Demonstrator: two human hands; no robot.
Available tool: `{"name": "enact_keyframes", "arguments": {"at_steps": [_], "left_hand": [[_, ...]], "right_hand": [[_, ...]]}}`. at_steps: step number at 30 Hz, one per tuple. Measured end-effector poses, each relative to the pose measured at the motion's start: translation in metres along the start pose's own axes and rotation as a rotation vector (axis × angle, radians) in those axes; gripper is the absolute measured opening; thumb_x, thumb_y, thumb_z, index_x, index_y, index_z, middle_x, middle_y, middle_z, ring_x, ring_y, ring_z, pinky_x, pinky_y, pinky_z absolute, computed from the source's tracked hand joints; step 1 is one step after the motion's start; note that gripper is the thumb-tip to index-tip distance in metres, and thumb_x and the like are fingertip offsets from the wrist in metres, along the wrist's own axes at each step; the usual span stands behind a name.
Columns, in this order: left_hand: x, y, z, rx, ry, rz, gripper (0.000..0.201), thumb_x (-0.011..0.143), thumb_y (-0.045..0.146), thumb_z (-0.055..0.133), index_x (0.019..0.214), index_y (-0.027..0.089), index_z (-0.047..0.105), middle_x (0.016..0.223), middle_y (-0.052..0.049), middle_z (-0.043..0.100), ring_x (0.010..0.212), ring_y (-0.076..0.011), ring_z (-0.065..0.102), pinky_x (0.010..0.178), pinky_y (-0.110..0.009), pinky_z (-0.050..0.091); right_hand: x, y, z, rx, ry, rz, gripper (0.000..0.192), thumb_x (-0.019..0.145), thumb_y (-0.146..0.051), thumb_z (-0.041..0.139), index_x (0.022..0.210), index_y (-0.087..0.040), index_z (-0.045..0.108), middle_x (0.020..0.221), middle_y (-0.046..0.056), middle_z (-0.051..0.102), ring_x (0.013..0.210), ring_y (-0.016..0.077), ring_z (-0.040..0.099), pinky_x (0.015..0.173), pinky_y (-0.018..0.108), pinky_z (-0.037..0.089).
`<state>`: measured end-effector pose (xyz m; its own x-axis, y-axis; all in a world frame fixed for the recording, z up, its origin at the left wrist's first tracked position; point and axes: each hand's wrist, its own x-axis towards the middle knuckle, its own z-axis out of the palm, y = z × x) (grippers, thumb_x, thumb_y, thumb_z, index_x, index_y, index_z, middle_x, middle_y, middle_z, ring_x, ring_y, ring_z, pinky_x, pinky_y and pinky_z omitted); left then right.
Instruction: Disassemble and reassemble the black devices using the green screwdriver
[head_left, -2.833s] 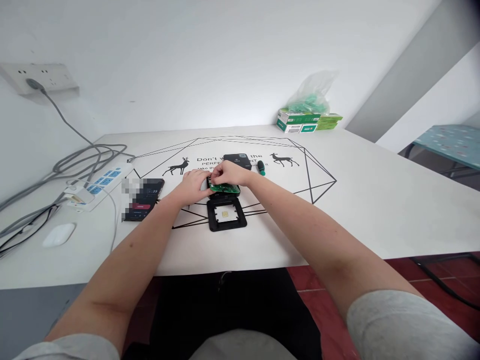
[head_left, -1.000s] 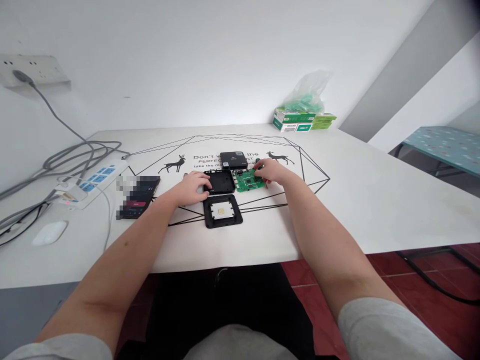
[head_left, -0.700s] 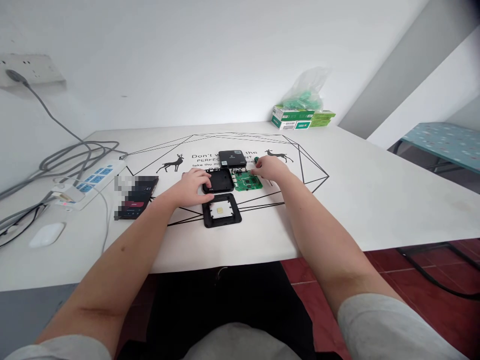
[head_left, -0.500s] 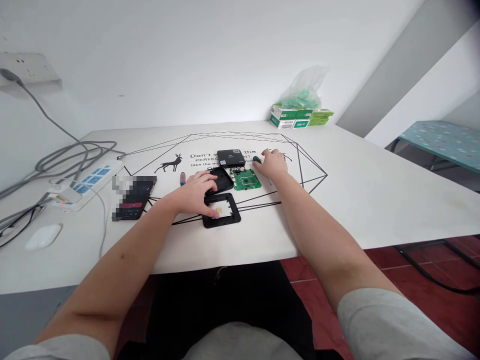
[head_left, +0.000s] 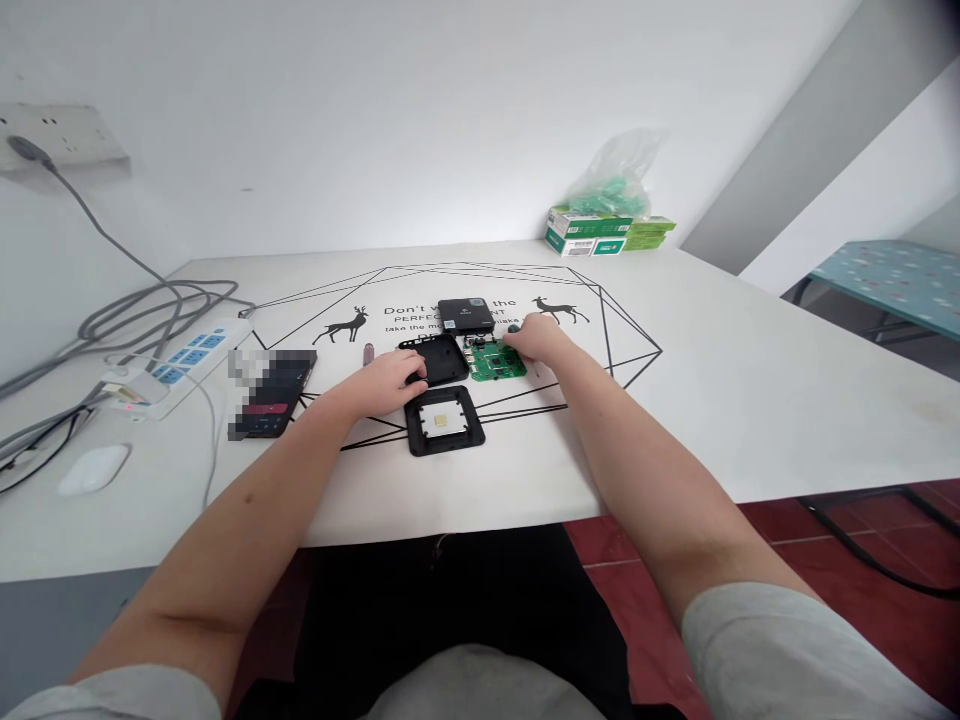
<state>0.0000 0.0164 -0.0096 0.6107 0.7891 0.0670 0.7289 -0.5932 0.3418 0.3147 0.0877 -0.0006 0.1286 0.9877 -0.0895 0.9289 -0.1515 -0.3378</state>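
Head view, left hand (head_left: 388, 383) curled, touching casing (head_left: 442, 360); right hand (head_left: 537, 338) at board (head_left: 495, 361)

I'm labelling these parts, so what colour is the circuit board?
The circuit board is mostly green; it shows best in the head view.

Head camera: I am wearing this one view myself, and it is looking forward and down from above my lap (head_left: 465, 600).
Left hand (head_left: 390, 383) and right hand (head_left: 536, 342): both are showing near the center, appearing small and well apart from the lens.
Sleeves (head_left: 780, 640): these are filling the lower corners, lying much nearer to the camera.
Tabletop (head_left: 735, 400): it is stretching wide across the middle, its front edge running below my hands.
Wall (head_left: 375, 120): it is facing me, occupying the top.
Floor (head_left: 622, 610): it is showing lower right.
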Motion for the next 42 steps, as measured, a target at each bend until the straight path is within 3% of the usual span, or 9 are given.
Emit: {"name": "enact_keyframes", "arguments": {"at_steps": [4, 10, 17, 23, 27, 32, 35, 38, 42], "left_hand": [[0.002, -0.004, 0.003, 0.028, 0.039, 0.002, 0.026, 0.103, 0.041, 0.052, 0.107, 0.025, 0.073, 0.125, -0.011, 0.075, 0.127, -0.0333, 0.067, 0.117, -0.055, 0.048], [0.002, -0.002, 0.005, 0.045, 0.077, 0.014, 0.026, 0.102, 0.041, 0.057, 0.111, 0.024, 0.074, 0.117, -0.011, 0.075, 0.120, -0.0323, 0.068, 0.114, -0.054, 0.051], [0.002, 0.001, 0.002, 0.096, 0.072, -0.008, 0.028, 0.101, 0.036, 0.052, 0.113, 0.025, 0.075, 0.117, -0.012, 0.075, 0.118, -0.0327, 0.067, 0.111, -0.055, 0.053], [-0.007, 0.033, -0.007, 0.040, 0.068, 0.101, 0.035, 0.094, 0.059, 0.076, 0.102, 0.025, 0.070, 0.142, -0.011, 0.072, 0.153, -0.0410, 0.045, 0.125, -0.059, 0.041], [-0.011, 0.048, -0.004, 0.047, -0.067, 0.107, 0.049, 0.081, 0.067, 0.087, 0.102, 0.026, 0.070, 0.157, -0.013, 0.063, 0.160, -0.0457, 0.036, 0.128, -0.062, 0.036], [-0.009, 0.047, 0.000, 0.051, -0.108, 0.091, 0.040, 0.083, 0.057, 0.087, 0.096, 0.025, 0.067, 0.153, -0.013, 0.066, 0.156, -0.0435, 0.043, 0.125, -0.058, 0.040], [-0.008, 0.045, 0.000, 0.053, -0.098, 0.082, 0.036, 0.082, 0.050, 0.088, 0.093, 0.025, 0.065, 0.155, -0.014, 0.066, 0.158, -0.0435, 0.041, 0.126, -0.058, 0.039], [-0.008, 0.045, -0.002, 0.048, -0.086, 0.087, 0.032, 0.082, 0.043, 0.087, 0.092, 0.025, 0.063, 0.148, -0.013, 0.069, 0.157, -0.0408, 0.046, 0.124, -0.055, 0.040], [-0.009, 0.047, -0.005, 0.043, -0.100, 0.077, 0.028, 0.084, 0.040, 0.084, 0.093, 0.025, 0.061, 0.133, -0.010, 0.074, 0.153, -0.0376, 0.054, 0.121, -0.050, 0.043]], "right_hand": [[-0.008, -0.006, -0.003, -0.033, -0.066, -0.033, 0.024, 0.095, -0.032, 0.071, 0.100, -0.010, 0.079, 0.074, 0.015, 0.078, 0.078, 0.0278, 0.074, 0.066, 0.033, 0.053], [-0.014, -0.012, -0.004, -0.070, -0.065, -0.063, 0.042, 0.099, -0.043, 0.071, 0.120, -0.008, 0.074, 0.090, 0.017, 0.082, 0.087, 0.0283, 0.077, 0.072, 0.033, 0.054], [-0.014, -0.012, -0.004, -0.116, -0.153, -0.102, 0.032, 0.094, -0.043, 0.070, 0.098, -0.013, 0.079, 0.081, 0.014, 0.079, 0.084, 0.0297, 0.076, 0.069, 0.036, 0.053], [-0.014, -0.016, 0.000, -0.129, -0.183, -0.105, 0.033, 0.098, -0.044, 0.066, 0.088, -0.014, 0.078, 0.066, 0.013, 0.075, 0.073, 0.0299, 0.075, 0.072, 0.039, 0.055], [-0.014, -0.018, 0.005, -0.129, -0.118, -0.101, 0.036, 0.099, -0.045, 0.064, 0.100, -0.012, 0.079, 0.078, 0.018, 0.079, 0.089, 0.0336, 0.078, 0.077, 0.039, 0.055], [-0.014, -0.018, 0.006, -0.111, -0.044, -0.097, 0.037, 0.097, -0.044, 0.066, 0.110, -0.011, 0.076, 0.106, 0.023, 0.081, 0.100, 0.0349, 0.077, 0.075, 0.037, 0.052], [-0.019, -0.019, 0.002, -0.006, 0.078, -0.162, 0.034, 0.095, -0.045, 0.066, 0.108, -0.014, 0.073, 0.109, 0.019, 0.081, 0.099, 0.0312, 0.074, 0.076, 0.036, 0.051], [-0.029, -0.023, -0.001, 0.269, 0.217, -0.315, 0.034, 0.094, -0.046, 0.067, 0.112, -0.017, 0.070, 0.089, 0.010, 0.078, 0.083, 0.0265, 0.071, 0.077, 0.037, 0.053], [-0.049, -0.034, 0.001, 0.688, 0.166, -0.516, 0.066, 0.097, -0.048, 0.063, 0.155, -0.021, 0.048, 0.073, -0.003, 0.069, 0.051, 0.0200, 0.059, 0.065, 0.041, 0.056]]}}
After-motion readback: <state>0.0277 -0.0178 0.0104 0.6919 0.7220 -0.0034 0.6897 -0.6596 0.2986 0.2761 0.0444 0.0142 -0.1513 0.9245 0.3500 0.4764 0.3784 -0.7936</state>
